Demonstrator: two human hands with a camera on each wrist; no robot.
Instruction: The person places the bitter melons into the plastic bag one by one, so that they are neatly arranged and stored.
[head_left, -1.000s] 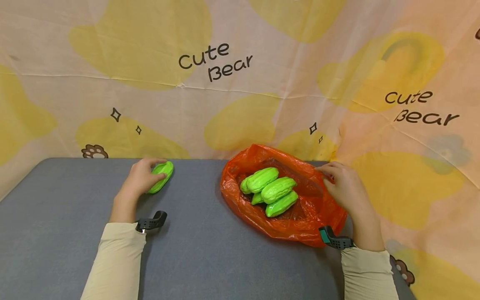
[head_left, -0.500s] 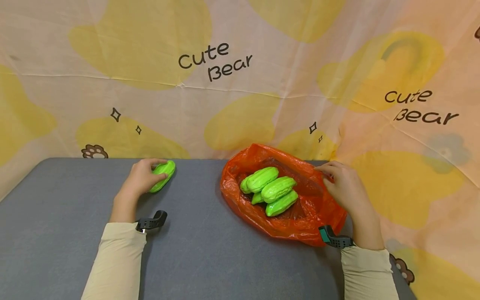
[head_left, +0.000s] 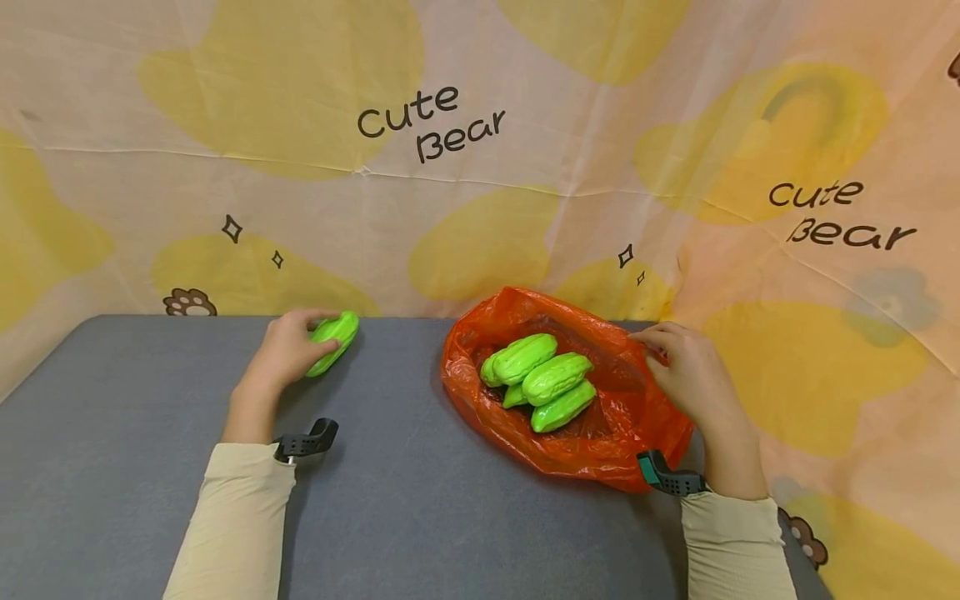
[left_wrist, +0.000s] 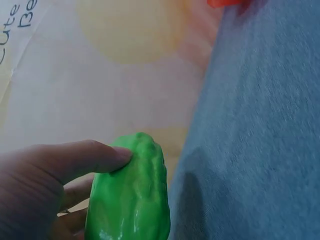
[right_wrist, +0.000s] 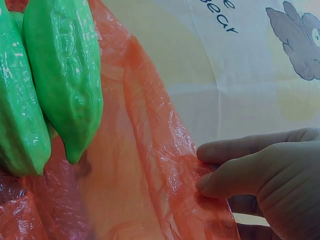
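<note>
Between thumb and fingers, my left hand [head_left: 288, 350] grips a bright green bitter melon [head_left: 335, 340] near the back edge of the table, at the left. In the left wrist view the thumb lies over the top of the bitter melon [left_wrist: 132, 200], and a shadow falls on the cloth beside it. My right hand [head_left: 693, 371] pinches the rim of a red plastic bag [head_left: 517, 446] at its right side. Several more bitter melons [head_left: 558, 377] lie heaped inside the spread bag. The right wrist view shows thumb and finger at the edge of the thin plastic [right_wrist: 165, 195].
A grey cloth-covered table [head_left: 405, 517] lies under everything. Behind it and along the right hangs a printed curtain [head_left: 480, 225] with yellow patches and lettering. Black camera mounts sit on the left wrist [head_left: 307, 442] and the right wrist [head_left: 671, 477].
My left hand has shifted slightly right and away from me, with the bitter melon rising a little in it. The right hand and the bag have stayed in place.
</note>
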